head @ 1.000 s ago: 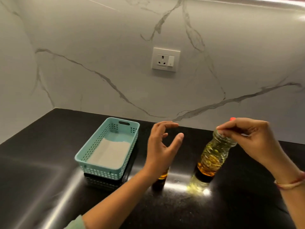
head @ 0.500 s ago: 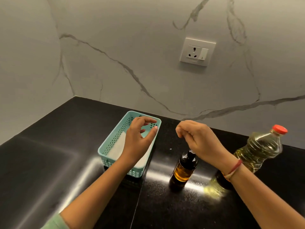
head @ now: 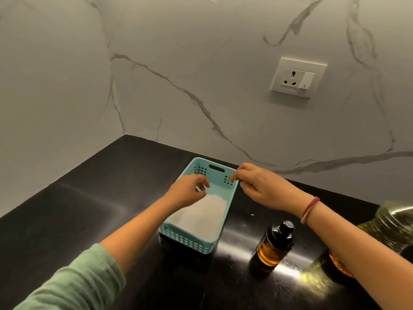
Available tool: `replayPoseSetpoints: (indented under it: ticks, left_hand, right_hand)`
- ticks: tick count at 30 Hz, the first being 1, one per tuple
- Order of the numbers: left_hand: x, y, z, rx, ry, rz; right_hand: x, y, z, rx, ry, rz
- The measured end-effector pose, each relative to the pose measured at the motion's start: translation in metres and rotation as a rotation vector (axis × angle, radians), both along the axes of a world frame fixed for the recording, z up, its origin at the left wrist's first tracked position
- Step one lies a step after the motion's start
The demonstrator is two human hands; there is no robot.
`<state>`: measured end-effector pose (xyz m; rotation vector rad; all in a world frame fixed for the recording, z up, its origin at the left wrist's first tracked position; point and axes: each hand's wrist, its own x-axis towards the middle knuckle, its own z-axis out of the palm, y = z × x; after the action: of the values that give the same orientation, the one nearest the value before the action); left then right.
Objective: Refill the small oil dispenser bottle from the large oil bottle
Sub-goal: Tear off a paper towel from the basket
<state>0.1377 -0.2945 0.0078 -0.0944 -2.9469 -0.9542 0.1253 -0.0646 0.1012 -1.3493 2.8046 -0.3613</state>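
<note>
Small oil bottle [head: 275,245] stands upright on the black counter [head: 67,220], amber glass, black cap on, roughly a third full of oil. It sits just right of the teal basket [head: 190,241], not touching it. Large oil bottle [head: 393,229] is at the right frame edge, partly cut off and blurred, behind the right forearm; cap not visible. Neither bottle is held.

Both hands are over the far end of the basket. Left hand [head: 186,192]: fingers curled loosely inward above the white folded paper [head: 201,214] in the basket; cannot tell if it grips anything. Right hand [head: 257,184]: thumb and forefinger pressed together at the basket's far right rim; whether they pinch something is not clear. Red thread band [head: 309,209] on the right wrist, green sleeve [head: 73,285] on the left arm.

Marble wall behind, white socket [head: 298,77] upper right.
</note>
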Motion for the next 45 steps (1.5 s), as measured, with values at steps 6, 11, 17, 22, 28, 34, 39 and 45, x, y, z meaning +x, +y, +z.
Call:
replayPoseSetpoints:
  ticks: [6,11,17,22,28,34,39,45]
  left_hand:
    - [-0.03,0.006,-0.01,-0.195,-0.143,-0.101]
    - [-0.039,0.018,-0.016,-0.266,-0.168,-0.177]
    - [-0.047,0.026,-0.027,-0.321,-0.214,-0.235]
    - [-0.052,0.033,-0.039,-0.358,-0.227,-0.257]
    - [-0.053,0.037,-0.044,-0.323,-0.2,-0.182]
    - [-0.048,0.034,-0.04,-0.325,-0.166,-0.169]
    - [-0.04,0.021,-0.036,-0.258,-0.072,-0.154]
    - [-0.02,0.002,-0.033,-0.167,-0.045,-0.113]
  right_hand:
    - [-0.031,-0.032,-0.018,0.233,-0.117,0.013]
    - [-0.054,-0.043,-0.042,0.342,-0.097,-0.046]
    - [-0.063,-0.042,-0.058,0.329,-0.047,-0.113]
    - [-0.063,-0.037,-0.058,0.23,-0.109,-0.116]
    - [-0.058,-0.032,-0.056,0.145,-0.086,-0.084]
    - [-0.056,-0.035,-0.057,0.14,-0.081,-0.099]
    - [-0.056,-0.04,-0.062,0.084,-0.113,-0.163]
    - [-0.053,-0.061,-0.065,-0.099,-0.405,-0.182]
